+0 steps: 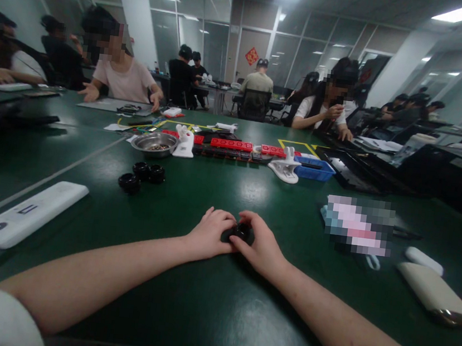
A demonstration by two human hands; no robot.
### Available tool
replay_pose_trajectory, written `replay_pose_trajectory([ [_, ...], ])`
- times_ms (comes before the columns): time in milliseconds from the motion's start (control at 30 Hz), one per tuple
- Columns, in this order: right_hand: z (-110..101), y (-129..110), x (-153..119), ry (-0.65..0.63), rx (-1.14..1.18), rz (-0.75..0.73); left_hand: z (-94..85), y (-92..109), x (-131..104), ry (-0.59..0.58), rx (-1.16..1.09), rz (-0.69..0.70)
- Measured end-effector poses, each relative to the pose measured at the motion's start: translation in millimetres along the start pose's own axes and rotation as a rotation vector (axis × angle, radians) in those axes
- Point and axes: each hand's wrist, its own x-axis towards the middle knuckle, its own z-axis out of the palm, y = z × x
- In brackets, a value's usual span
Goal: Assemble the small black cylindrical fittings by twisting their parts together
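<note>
A small black round part point(242, 230), glossy and cup-like, is on the green table point(180, 313) in front of me. From its left side, my left hand point(214, 231) closes its fingers on it. My right hand point(258, 245) curls around the other side, thumb and index finger against it. Fingers of both hands cover much of the part, so its exact kind is unclear. Three similar black round parts point(141, 174) sit together farther left.
Beyond my hands are a metal bowl point(154, 144) of small pieces, white clamps point(184, 144), red strips point(231, 144) and a blue tray point(314, 170). A white power strip point(27, 214) lies left; a beige power bank point(437, 292) lies right. Several people sit around.
</note>
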Motion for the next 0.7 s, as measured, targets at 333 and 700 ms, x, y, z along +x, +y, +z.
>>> replay_pose_trajectory([
  [333,-3.5,3.0,-1.2,0.059,-0.04,0.001,-0.9,0.6,-0.4,0.013,0.01,0.001],
  [700,-4.8,0.8,-3.5,-0.001,-0.007,-0.044,1.7,-2.5,0.2,0.009,0.015,0.008],
])
